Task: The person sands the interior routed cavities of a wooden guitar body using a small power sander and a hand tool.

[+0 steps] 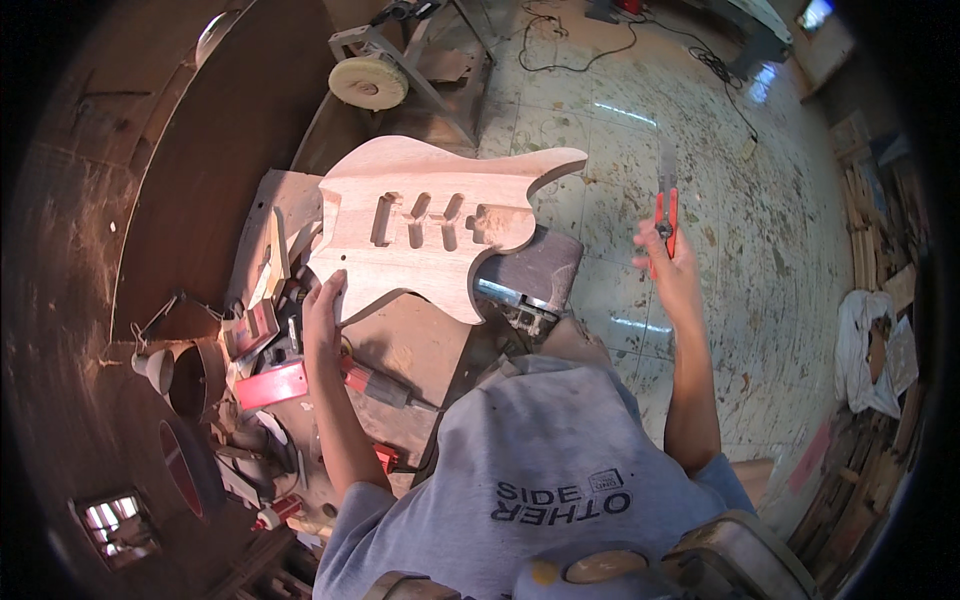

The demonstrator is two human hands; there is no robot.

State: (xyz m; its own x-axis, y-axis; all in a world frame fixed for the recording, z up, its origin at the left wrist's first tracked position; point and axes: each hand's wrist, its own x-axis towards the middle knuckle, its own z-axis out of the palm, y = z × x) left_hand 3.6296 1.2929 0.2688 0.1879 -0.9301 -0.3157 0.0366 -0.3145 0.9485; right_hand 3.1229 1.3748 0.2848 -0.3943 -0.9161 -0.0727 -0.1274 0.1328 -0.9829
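A bare wooden electric guitar body [440,190] with routed pickup slots is held up in front of me, its cut-outs facing me. My left hand [324,305] grips its lower left edge, fingers closed round the wood. Off to the right and apart from the body, my right hand [668,262] is closed round an orange utility knife [671,205]. A long grey blade, smeared by motion, points away from me. Below the guitar body, a belt sander [535,275] with a dark belt is partly hidden by it.
The cluttered bench [405,340] at left carries a red-and-grey power tool [378,385], a red box [272,386] and wood offcuts. A round buffing wheel [368,83] stands at the far left. Black cables [575,68] lie on the paint-spotted floor [620,130]; stacked wood [865,215] lines the right.
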